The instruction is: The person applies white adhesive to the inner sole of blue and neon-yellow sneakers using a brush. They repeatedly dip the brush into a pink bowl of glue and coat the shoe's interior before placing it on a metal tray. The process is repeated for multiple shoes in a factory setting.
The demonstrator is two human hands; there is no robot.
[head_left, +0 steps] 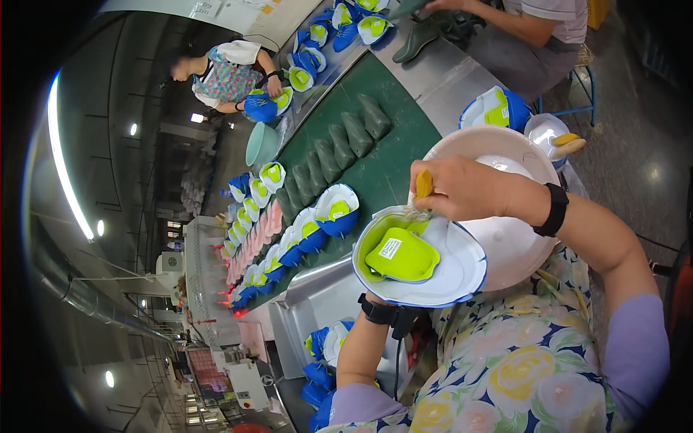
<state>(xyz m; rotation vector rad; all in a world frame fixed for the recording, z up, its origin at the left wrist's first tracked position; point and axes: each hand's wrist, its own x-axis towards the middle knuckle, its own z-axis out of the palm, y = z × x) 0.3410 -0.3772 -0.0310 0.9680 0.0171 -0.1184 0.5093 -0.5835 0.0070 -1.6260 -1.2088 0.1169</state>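
Right hand [469,189] fisted at chest height (left hand hidden, forearm raised)

Open green belt [393,169] is seen between the row of dark green lasts [339,148] and the steel worktop [447,79] edge; passage there is unobstructed. The near end of that strip is closed off by the held shoe upper [419,256] and by the right hand [462,189] above it. To the right, the way is blocked by a white bowl [498,238] and a blue-and-white upper [494,108] just beside it. Along the belt's left side, a packed row of blue uppers [289,245] leaves no gap. The far end is occupied by another person's arm [505,18] and more uppers [346,25].
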